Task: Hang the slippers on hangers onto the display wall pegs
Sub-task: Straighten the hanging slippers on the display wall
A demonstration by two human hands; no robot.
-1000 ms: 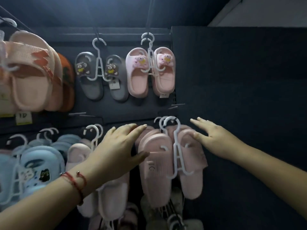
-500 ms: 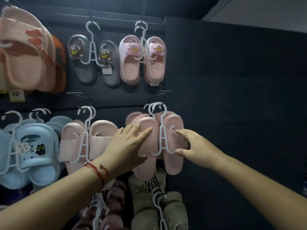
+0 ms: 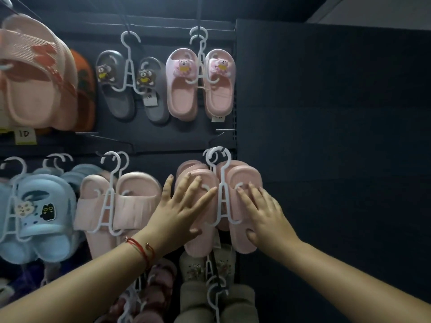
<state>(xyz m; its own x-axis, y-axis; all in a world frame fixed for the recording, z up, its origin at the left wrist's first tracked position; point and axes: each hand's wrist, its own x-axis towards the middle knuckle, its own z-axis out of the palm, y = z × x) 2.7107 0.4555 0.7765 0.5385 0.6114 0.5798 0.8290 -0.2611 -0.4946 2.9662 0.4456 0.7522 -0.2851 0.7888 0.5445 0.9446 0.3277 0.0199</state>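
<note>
A pair of plain pink slippers [image 3: 242, 176] hangs on a white hanger [image 3: 222, 197] whose hook sits on a wall peg [image 3: 219, 150] in the lower row. My left hand [image 3: 182, 210] lies flat with spread fingers on the left slipper of the pair. My right hand [image 3: 263, 215] lies flat on the right slipper, thumb near its lower edge. A second white hook shows behind the front one on the same peg.
More hung pairs surround it: pink fringed slippers [image 3: 121, 201] and blue cat slippers [image 3: 39, 213] to the left, grey bear slippers [image 3: 130, 87] and pink bear slippers [image 3: 200, 82] above, beige ones [image 3: 210, 287] below. A bare dark panel [image 3: 326, 136] stands to the right.
Both hands have slid further onto the pink pair and now lie flat on it. The view has tilted slightly, so the wall sits a bit lower in frame.
</note>
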